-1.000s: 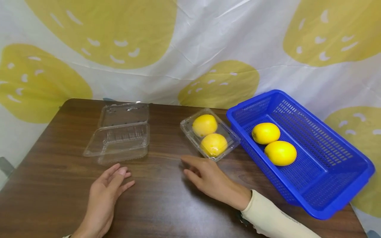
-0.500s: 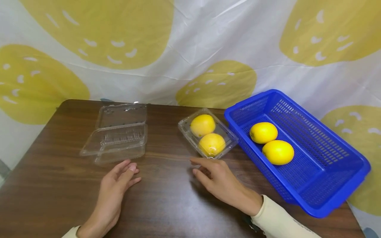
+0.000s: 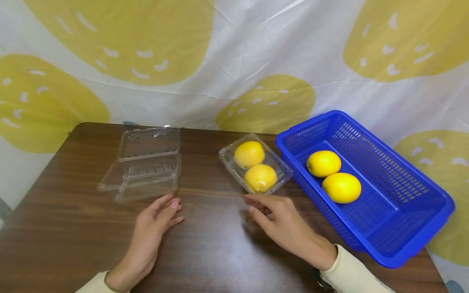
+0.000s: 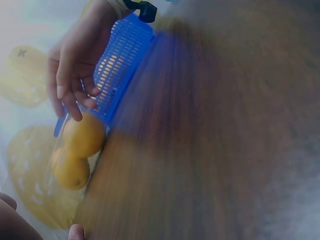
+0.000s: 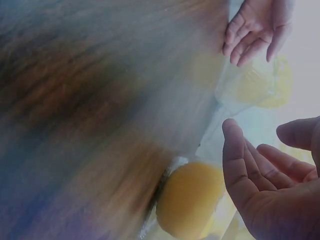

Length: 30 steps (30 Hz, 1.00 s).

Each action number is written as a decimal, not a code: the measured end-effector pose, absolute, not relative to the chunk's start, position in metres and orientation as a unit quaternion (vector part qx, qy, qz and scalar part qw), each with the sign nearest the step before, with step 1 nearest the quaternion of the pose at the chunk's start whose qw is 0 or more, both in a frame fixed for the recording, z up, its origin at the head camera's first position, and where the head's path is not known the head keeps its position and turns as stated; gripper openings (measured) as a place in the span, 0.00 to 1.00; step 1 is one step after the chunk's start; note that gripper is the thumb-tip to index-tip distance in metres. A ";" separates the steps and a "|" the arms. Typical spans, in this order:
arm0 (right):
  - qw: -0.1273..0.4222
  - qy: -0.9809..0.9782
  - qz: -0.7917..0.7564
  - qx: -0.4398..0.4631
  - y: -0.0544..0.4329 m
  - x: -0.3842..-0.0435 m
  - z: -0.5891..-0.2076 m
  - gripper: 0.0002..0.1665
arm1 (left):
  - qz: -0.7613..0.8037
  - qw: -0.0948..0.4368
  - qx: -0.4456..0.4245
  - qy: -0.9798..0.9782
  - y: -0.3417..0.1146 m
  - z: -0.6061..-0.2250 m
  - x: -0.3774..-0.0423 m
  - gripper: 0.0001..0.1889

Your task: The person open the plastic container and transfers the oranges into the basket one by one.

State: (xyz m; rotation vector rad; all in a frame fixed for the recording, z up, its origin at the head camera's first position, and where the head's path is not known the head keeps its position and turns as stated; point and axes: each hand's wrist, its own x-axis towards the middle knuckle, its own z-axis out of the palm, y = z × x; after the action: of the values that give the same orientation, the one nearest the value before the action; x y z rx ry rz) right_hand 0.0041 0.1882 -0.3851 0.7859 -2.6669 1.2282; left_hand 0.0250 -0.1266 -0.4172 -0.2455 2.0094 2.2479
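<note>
My left hand [image 3: 152,228] hovers over the brown table with loosely bent fingers and holds nothing. Just beyond its fingertips lies a clear plastic clamshell box [image 3: 150,173], its lid folded back and nothing inside. My right hand [image 3: 283,221], also holding nothing, is near the front corner of a second clamshell box [image 3: 276,165]. This one is closed over two yellow lemons [image 3: 249,154]. In the right wrist view, the right hand's fingers [image 5: 235,160] are loosely bent and apart from a lemon [image 5: 190,200] in the box.
A blue slotted basket [image 3: 388,150] stands at the right, close beside the closed box, with two more lemons [image 3: 342,187] inside. Behind the table [image 3: 205,244] hangs a white cloth [image 3: 242,49] with a yellow fruit print.
Both hands have shifted to the right over the table, the left one slightly inward. The boxes, basket and lemons stay in place; the head view has turned slightly.
</note>
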 end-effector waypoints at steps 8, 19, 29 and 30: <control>0.094 -0.878 0.403 0.242 0.200 0.009 -0.381 0.14 | 0.740 0.068 -0.074 0.665 -0.119 -0.415 0.021 0.31; 0.134 -0.882 0.400 0.209 0.219 0.011 -0.378 0.11 | 0.722 0.082 -0.037 0.686 -0.105 -0.414 0.019 0.31; 0.136 -0.892 0.408 0.138 0.234 0.017 -0.379 0.12 | 0.669 0.079 0.011 0.739 -0.092 -0.413 0.012 0.34; 0.137 -0.893 0.407 0.131 0.234 0.017 -0.379 0.13 | 0.668 0.078 0.012 0.740 -0.091 -0.413 0.011 0.34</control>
State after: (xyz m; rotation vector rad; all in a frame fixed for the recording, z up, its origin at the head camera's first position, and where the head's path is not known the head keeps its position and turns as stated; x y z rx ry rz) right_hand 0.0172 0.2345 -0.3790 0.3791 -2.5857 1.1787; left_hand 0.0108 -0.0912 -0.4129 0.0373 2.2166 2.0004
